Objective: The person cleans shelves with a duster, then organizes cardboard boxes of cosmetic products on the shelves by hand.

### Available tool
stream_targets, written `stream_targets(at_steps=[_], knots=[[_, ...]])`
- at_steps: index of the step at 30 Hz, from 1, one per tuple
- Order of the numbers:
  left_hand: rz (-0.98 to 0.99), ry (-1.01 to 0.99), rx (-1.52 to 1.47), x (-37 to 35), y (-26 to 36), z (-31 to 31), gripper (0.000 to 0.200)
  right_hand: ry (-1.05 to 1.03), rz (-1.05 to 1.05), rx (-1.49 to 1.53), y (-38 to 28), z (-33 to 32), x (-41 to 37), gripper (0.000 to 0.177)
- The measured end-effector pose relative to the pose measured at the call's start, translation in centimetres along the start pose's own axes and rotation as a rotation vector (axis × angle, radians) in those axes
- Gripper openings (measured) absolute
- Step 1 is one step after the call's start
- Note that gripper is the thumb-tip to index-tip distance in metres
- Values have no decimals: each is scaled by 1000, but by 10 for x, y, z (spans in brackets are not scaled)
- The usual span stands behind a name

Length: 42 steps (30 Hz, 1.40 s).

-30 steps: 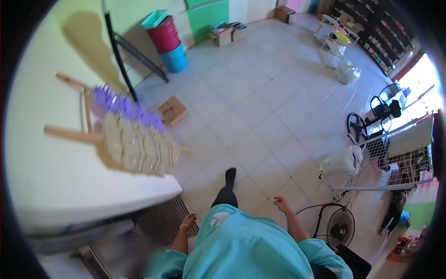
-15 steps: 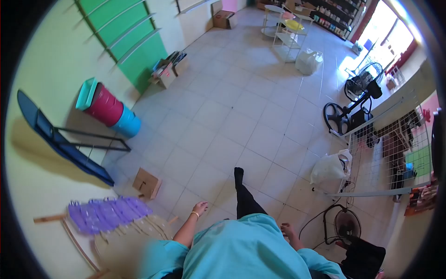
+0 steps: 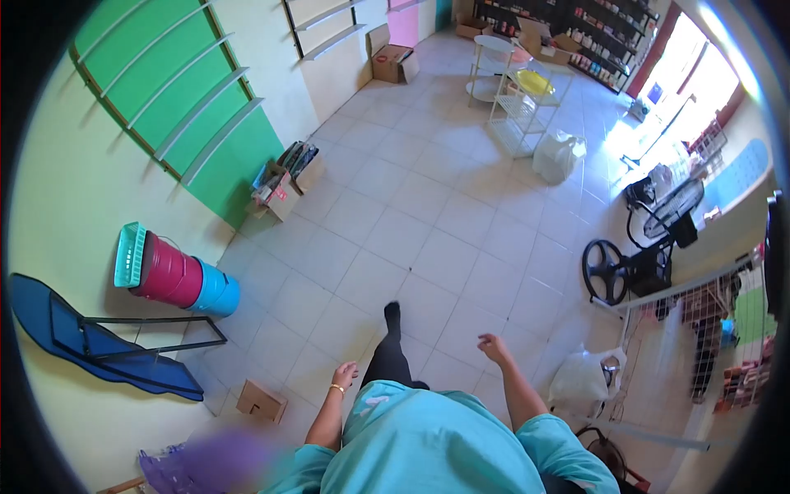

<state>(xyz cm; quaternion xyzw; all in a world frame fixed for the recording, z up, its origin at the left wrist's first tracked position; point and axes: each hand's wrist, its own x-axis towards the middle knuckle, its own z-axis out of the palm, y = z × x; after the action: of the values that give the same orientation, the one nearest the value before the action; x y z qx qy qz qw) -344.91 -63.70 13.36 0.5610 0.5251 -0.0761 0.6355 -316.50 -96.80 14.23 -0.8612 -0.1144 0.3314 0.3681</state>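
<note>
Nearest our right hand [image 3: 495, 349], a white plastic bag [image 3: 576, 385] sits on the floor; we judge it soft and slippery, best gripped at its top. Something shows at its mouth, though we cannot tell what. That hand is empty, fingers loosely spread. Our left hand [image 3: 347, 376], also empty, hangs half-curled near a small cardboard box [image 3: 262, 401], likely light and stiff, best held by its sides. Farther out, open cartons [image 3: 283, 200] hold packed items, and a teal basket [image 3: 129, 255] tops stacked buckets [image 3: 167, 267].
</note>
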Motion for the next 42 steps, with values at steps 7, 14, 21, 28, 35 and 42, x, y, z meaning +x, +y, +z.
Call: stream_targets(at_steps=[7, 14, 21, 28, 35, 42], knots=[[-82, -77, 375, 127, 42, -30, 34, -133, 46, 117, -95, -12, 166, 32], [-167, -184, 415, 252, 242, -45, 34, 17, 395, 352, -126, -57, 227, 36], [136, -135, 309, 397, 453, 10, 34, 117, 759, 265, -103, -99, 280, 39], [159, -174, 246, 509, 594, 68, 35, 4, 778, 63, -168, -205, 484, 33], [-53, 40, 69, 590, 693, 52, 36, 305, -61, -23, -395, -286, 818, 35], [-334, 26, 158, 689, 803, 40, 36, 135, -248, 151, -547, -301, 1014, 38]])
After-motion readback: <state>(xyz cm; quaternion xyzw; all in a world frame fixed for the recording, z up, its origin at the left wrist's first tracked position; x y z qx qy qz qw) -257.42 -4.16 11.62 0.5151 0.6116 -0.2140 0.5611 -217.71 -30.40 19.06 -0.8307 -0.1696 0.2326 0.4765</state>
